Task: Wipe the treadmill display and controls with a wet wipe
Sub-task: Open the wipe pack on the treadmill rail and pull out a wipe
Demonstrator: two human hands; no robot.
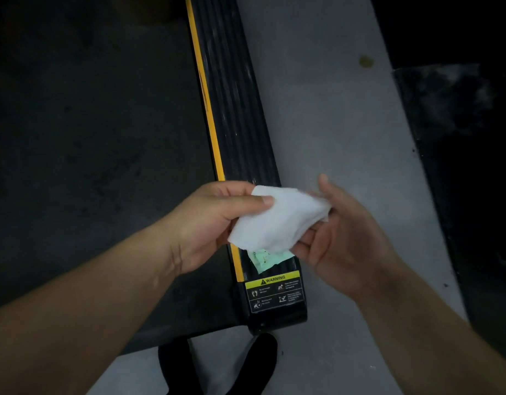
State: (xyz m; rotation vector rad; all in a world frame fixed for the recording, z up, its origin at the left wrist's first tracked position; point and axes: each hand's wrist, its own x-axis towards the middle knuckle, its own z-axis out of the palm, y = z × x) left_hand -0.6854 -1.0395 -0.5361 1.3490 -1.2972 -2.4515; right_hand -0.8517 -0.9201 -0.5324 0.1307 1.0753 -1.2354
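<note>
Both hands at frame centre hold a white wet wipe (277, 220) between them. Left hand (214, 223) pinches its upper left edge, thumb on top, fingers curled under. Right hand (343, 238) grips the right end, fingers curled beneath. Below the wipe: ribbed black treadmill side rail (234, 109) with yellow stripe, a yellow warning label (276, 292), and a green scrap (267, 259). Dark treadmill belt (89, 138) left, grey floor (331, 124) right.

My forearms are bare, no sleeves, watch or rings on either side. Black socks (217, 366) on both feet, no shoes.
</note>
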